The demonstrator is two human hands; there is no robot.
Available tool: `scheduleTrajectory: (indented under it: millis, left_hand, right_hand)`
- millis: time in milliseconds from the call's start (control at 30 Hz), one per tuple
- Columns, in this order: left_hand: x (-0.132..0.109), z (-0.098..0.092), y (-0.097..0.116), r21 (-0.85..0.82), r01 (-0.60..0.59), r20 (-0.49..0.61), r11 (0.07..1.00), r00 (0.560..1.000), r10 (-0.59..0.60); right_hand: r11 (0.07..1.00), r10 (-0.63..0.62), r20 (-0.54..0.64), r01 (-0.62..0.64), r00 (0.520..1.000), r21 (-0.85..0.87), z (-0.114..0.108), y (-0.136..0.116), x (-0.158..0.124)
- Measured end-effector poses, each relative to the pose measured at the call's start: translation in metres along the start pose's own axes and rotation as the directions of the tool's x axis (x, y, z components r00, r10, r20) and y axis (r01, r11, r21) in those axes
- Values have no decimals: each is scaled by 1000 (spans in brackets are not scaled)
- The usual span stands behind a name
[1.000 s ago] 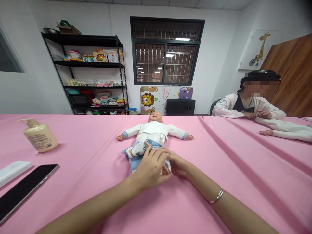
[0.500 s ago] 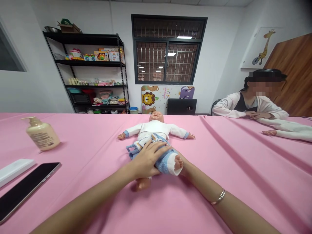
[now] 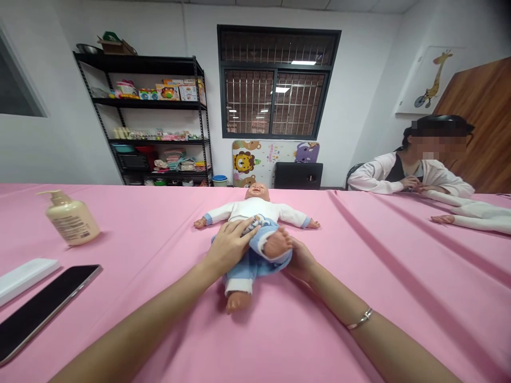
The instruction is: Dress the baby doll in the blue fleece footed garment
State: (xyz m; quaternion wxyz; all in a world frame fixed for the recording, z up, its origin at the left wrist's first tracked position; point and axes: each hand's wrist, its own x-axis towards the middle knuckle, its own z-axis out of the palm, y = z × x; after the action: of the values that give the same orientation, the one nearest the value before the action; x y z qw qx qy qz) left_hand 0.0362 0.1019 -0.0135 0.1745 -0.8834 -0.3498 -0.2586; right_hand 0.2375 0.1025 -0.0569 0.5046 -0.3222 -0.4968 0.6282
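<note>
A baby doll (image 3: 255, 208) in a white top and blue trousers lies on its back on the pink tablecloth (image 3: 359, 276), head away from me. My left hand (image 3: 228, 246) lies on the doll's waist, fingers curled over the trouser top. My right hand (image 3: 300, 260) is wrapped round the doll's raised leg, whose bare foot (image 3: 276, 243) points toward me. The other leg lies flat with its foot (image 3: 237, 302) nearest me.
A cream pump bottle (image 3: 71, 220), a white flat box (image 3: 24, 272) and a dark tablet (image 3: 40, 309) lie at the left. Another person (image 3: 415, 171) sits at the far right with a second doll (image 3: 475, 218). A black shelf rack (image 3: 147, 117) stands behind.
The trousers have slid up the doll's legs to the waist. My left hand moved up to the waist. My right hand raised the doll's leg higher.
</note>
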Motion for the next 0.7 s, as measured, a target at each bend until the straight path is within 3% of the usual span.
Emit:
scheduleTrajectory:
  millis: [133, 267, 500, 700]
  left_hand:
    - [-5, 10, -16, -256, 226, 82, 940, 974, -212]
    - [-8, 21, -34, -502, 383, 135, 775, 920, -367]
    - [-11, 40, -51, -695, 448, 164, 562, 860, -483]
    - [-7, 43, -43, -780, 443, 163, 442, 826, -539]
  right_hand:
    - [985, 128, 8, -128, 992, 119, -9, -8, -10]
    - [995, 86, -106, -79, 991, 64, -18, 1, -1]
    - [960, -175, -135, 138, 975, -245, -26, 12, 7]
    - [906, -163, -161, 84, 973, -415, -17, 6, 3]
